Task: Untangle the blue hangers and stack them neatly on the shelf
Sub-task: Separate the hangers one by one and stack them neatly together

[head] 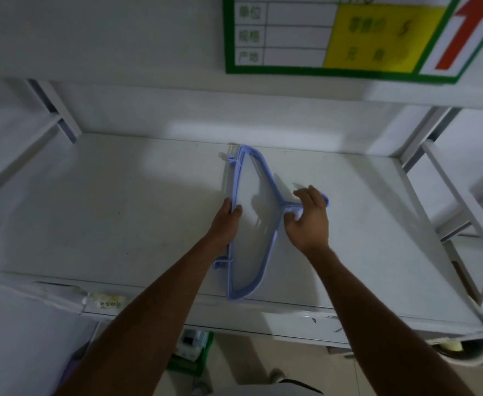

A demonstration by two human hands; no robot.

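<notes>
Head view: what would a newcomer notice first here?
The pale blue plastic hangers, bunched together in the middle of the white metal shelf, stand out most. The left hand grips their straight bar and the right hand grips their hook end. At upper right hangs a green-bordered sign with a yellow panel and red arrow.

Up top: green-bordered sign (291,32), white grid with blurred printed characters on its left, yellow panel (377,35) in the middle, red arrow (463,32) on white at the right, pointing up. Low down, left of centre: small yellowish label (106,301) with dark writing, unreadable, in a clear strip; lower still a green crate (194,361) with pale items inside, on the beige floor (263,352). Bottom right: open end of a white roll (469,352), something pale yellow in its mouth; near bottom centre a grey shoe toe (276,377), blurred.
</notes>
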